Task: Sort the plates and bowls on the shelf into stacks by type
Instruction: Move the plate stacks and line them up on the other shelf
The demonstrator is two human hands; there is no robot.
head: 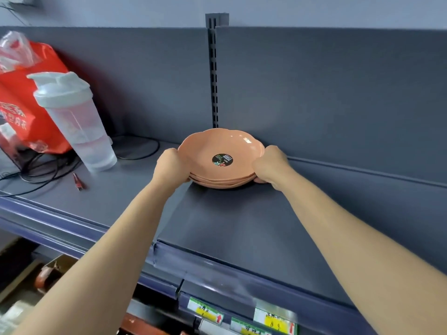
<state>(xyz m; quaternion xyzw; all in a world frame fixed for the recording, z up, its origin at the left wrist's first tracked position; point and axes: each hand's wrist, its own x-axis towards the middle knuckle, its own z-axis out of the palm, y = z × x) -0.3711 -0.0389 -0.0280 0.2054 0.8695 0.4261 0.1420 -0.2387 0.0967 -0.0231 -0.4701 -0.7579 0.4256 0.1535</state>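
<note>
A stack of peach-coloured scalloped plates (221, 151) sits on the dark grey shelf (242, 226), close to the back panel. The top plate carries a round black sticker near its centre. My left hand (170, 166) grips the stack's left rim with curled fingers. My right hand (272, 165) grips the right rim in the same way. Both arms reach in from below. No bowls show in this view.
A clear shaker bottle (75, 122) with a white lid stands at the left, in front of a red bag (21, 102). Black cables (48, 170) and a small red clip (78, 182) lie near it. A slotted upright (214, 76) rises behind the plates. Price tags (242, 317) line the shelf's front edge.
</note>
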